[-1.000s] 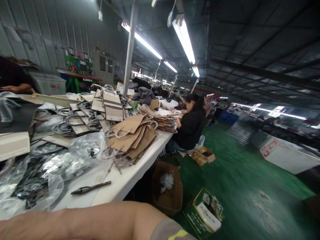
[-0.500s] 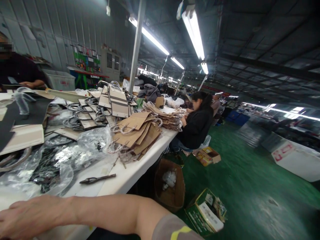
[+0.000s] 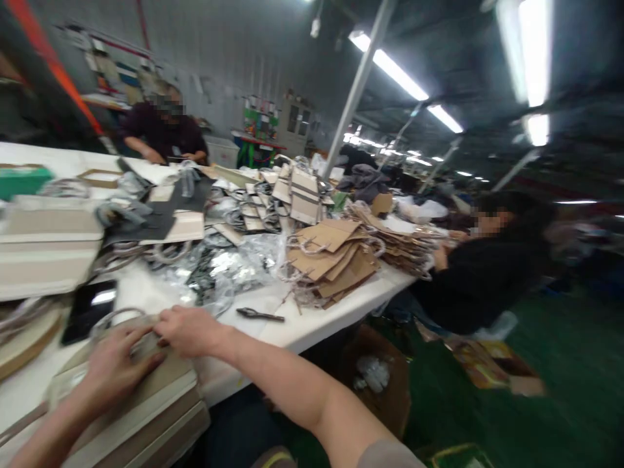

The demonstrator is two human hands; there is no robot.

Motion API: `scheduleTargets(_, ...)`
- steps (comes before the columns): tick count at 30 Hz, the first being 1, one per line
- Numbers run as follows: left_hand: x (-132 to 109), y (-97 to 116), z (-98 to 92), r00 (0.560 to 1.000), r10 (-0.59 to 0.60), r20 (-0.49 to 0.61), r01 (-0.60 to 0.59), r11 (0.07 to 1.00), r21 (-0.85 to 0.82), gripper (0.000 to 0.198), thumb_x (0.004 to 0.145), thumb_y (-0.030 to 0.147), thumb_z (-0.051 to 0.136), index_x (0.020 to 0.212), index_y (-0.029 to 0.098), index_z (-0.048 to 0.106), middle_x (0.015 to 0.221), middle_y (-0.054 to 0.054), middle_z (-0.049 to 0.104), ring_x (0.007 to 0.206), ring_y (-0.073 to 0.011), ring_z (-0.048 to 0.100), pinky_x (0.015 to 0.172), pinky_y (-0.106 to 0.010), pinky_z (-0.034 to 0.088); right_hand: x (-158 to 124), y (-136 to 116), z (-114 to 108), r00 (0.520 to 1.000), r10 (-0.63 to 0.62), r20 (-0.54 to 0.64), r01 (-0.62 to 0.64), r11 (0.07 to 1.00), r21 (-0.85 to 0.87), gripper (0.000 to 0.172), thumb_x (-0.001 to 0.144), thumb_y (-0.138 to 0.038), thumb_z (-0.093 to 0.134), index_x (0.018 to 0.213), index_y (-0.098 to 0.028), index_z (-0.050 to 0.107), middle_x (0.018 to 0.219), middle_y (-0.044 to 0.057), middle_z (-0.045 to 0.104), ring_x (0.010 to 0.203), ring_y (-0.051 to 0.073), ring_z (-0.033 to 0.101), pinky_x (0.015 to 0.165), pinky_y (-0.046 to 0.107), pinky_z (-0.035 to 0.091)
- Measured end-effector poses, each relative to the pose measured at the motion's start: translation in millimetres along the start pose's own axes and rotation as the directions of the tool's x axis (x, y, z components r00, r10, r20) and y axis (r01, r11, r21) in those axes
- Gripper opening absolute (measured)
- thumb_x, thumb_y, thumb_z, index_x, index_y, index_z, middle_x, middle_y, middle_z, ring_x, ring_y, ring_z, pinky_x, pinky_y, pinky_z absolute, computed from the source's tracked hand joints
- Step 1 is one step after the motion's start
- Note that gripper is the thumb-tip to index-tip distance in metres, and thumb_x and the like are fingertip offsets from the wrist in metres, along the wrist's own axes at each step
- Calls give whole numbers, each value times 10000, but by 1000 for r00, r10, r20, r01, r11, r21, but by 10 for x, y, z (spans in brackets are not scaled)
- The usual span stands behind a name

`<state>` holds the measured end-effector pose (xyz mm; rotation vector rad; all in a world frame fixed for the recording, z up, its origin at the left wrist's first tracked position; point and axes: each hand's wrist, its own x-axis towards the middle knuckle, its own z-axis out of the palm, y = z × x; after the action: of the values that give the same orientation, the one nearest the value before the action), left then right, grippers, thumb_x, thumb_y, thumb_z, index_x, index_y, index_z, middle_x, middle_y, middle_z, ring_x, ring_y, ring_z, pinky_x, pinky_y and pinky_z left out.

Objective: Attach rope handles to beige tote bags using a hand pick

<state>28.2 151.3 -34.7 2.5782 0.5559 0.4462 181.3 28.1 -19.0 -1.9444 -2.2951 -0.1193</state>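
Observation:
My left hand (image 3: pixel 114 364) lies on a stack of beige bag pieces (image 3: pixel 160 406) at the lower left, its thumb and index finger apart. My right hand (image 3: pixel 190 331) has its fingers curled together at the top edge of the uppermost piece, close to the left fingertips. What its fingertips pinch is hidden. Behind the hands a braided handle loop (image 3: pixel 114 318) rises from the stack. A dark phone (image 3: pixel 90 311) rests on the table just beyond the left hand. To the right of my right hand lies a slim dark tool with a pointed end (image 3: pixel 260 316).
Brown bags with handles (image 3: pixel 336 253) are piled along the table's edge. A clear plastic bag of small metal parts (image 3: pixel 227 265) lies nearer. Beige bag pieces (image 3: pixel 49 244) stand at left. Two co-workers sit around the table (image 3: pixel 312 328). Below is an open carton (image 3: pixel 375 406).
The view has swung left, bringing my left hand and the stack of bag pieces into sight. My right hand now shows whole, with its fingers at the stack.

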Motion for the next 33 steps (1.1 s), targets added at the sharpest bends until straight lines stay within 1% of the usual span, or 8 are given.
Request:
scheduleTargets(1, -115, -78, -9, 999, -47, -21, 46, 998, -37, 496, 716, 598, 728, 1128, 323, 751, 1216, -57, 824, 1229, -404, 686, 1129, -560, 531, -8, -26, -12, 1000, 15, -2, -15, 1000, 23, 182, 1150, -311, 670, 1144, -142, 739, 1198, 88, 758, 1096, 223, 685, 891, 281, 548)
scheduleTargets(3, -264, -156, 7, 993, -114, -9, 113, 992, -61, 551, 720, 498, 738, 1204, 236, 772, 1323, -150, 768, 1263, -410, 679, 1155, -556, 525, -3, -41, 11, 999, 44, -13, -43, 996, 75, 123, 1113, -246, 716, 1168, -138, 736, 1188, 108, 746, 1113, 247, 679, 915, 307, 559)
scheduleTargets(6, -314, -179, 51, 991, -137, -3, 136, 987, -91, 578, 750, 355, 807, 1312, 227, 763, 1393, -146, 701, 1325, -373, 642, 1208, -530, 505, 27, -13, 118, 996, 75, -43, -66, 980, 187, 95, 1090, -181, 733, 1180, -152, 735, 1190, 124, 725, 1131, 267, 669, 972, 352, 567)
scheduleTargets(9, -328, -136, 59, 980, -196, 18, 197, 976, -91, 599, 776, 298, 871, 1360, 242, 750, 1421, -139, 658, 1353, -381, 610, 1223, -550, 494, 18, -10, 179, 995, 65, -70, -47, 970, 238, 91, 1084, -151, 731, 1169, -185, 731, 1201, 112, 715, 1157, 262, 659, 1002, 361, 565)
scheduleTargets(18, -407, -58, 36, 970, -237, 50, 242, 964, -107, 648, 820, 310, 892, 1444, 243, 732, 1406, -152, 624, 1384, -417, 577, 1235, -592, 470, 0, -76, 135, 994, 72, -81, -51, 970, 238, 131, 1055, -101, 740, 1136, -204, 727, 1175, 95, 709, 1127, 253, 661, 965, 346, 571)
scheduleTargets(27, -420, -61, 38, 970, -239, 39, 242, 965, -98, 627, 819, 331, 898, 1423, 258, 744, 1390, -147, 628, 1395, -427, 570, 1231, -596, 472, 1, -75, 98, 994, 89, -66, -67, 959, 275, 126, 1063, -111, 710, 1134, -206, 754, 1185, 97, 721, 1129, 243, 683, 973, 338, 580)
scheduleTargets(30, -423, -79, 62, 968, -247, 37, 250, 963, -105, 651, 806, 334, 911, 1430, 261, 743, 1406, -147, 624, 1412, -426, 563, 1237, -592, 469, -9, -42, 88, 987, 115, -112, -54, 897, 439, 193, 1109, -156, 621, 1140, -215, 802, 1161, 89, 749, 1086, 225, 714, 992, 343, 590)
scheduleTargets(33, -421, -86, 79, 965, -261, 33, 263, 957, -125, 695, 774, 317, 933, 1440, 281, 738, 1440, -135, 615, 1432, -417, 553, 1251, -576, 459, -32, -23, 111, 947, 258, -192, -55, 717, 695, 265, 1120, -247, 597, 1175, -221, 854, 1131, 88, 808, 1029, 224, 760, 970, 357, 611)
